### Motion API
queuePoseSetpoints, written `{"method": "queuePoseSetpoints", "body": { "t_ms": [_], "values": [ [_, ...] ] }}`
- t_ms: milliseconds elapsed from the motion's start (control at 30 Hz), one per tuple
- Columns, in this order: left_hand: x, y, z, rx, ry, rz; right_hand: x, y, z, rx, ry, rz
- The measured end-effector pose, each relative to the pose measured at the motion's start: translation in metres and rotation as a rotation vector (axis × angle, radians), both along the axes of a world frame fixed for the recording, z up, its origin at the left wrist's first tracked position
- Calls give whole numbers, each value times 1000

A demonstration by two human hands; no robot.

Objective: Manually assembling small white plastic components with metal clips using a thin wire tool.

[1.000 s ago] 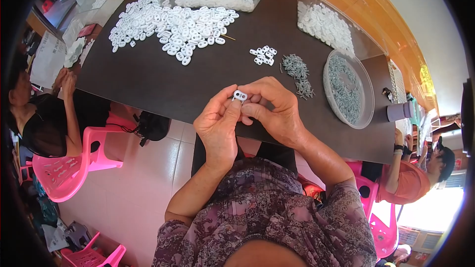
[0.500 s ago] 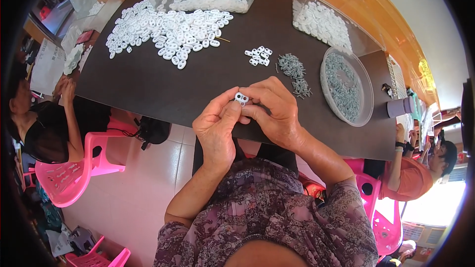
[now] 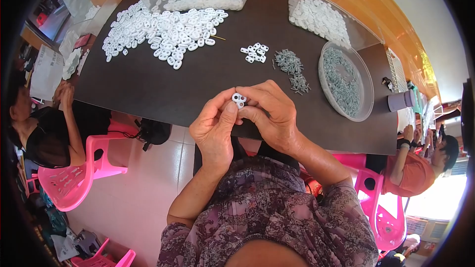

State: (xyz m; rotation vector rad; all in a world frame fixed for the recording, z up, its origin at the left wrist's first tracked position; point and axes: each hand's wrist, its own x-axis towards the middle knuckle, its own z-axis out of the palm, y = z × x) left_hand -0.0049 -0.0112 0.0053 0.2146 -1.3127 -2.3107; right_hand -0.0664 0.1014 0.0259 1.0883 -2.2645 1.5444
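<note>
"Where is the white piece (image 3: 239, 101)?"

"I see it between the two hands, above the near part of the dark table (image 3: 138, 79), its round holes facing my camera."

"Is it held?"

"Yes, the left hand (image 3: 213, 136) and right hand (image 3: 274, 116) come together, fingertips pinching it from both sides. I can't tell how hard, or whether it's more than one part."

"How would I handle it well?"

"I'd grip lightly at the edges, leave the holes uncovered, and let one hand steady while the other makes small turns."

"And the pose?"

"The left thumb points up against the near side; the right forefinger arches over, its thumb below. I see both forearms angled inward from the lower part of my view."
</note>
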Motion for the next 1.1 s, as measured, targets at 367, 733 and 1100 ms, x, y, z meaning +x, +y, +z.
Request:
{"method": "queuePoseSetpoints", "body": {
  "t_ms": [367, 733, 1100],
  "values": [
    [4, 3, 0, -61, 14, 23, 7, 1, -1, -36, 34, -12],
    [4, 6, -6, -64, 67, -5, 13, 0, -1, -69, 108, -82],
    [7, 11, -2, -129, 127, 93, 10, -2, -4, -141, 298, -46]
  ]
}}
